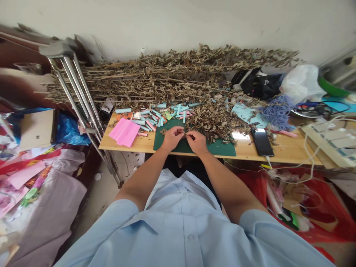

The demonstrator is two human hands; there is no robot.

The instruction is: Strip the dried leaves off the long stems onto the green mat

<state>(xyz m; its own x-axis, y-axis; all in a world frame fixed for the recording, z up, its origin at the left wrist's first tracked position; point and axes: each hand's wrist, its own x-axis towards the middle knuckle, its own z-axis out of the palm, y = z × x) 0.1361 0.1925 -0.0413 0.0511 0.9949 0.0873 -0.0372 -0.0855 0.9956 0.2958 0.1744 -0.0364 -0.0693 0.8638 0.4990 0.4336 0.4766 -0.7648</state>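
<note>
Head view showed left hand (173, 137) and right hand (197, 142) pinching a tiny bit (185, 134), too small to identify, over the green mat (219, 148), which probably caught crumbs.

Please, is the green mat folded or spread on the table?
Spread: the green mat lies flat on the table, both front corners showing; dried leaves hide part of it.

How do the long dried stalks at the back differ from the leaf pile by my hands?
The stalks stretch along the wall; the leaf pile is a shorter heap. The stalks show long stems; the pile, mostly crumpled leaves. The stalks lie behind the green mat; the pile partly covers it. Both look dry and brownish.
</note>
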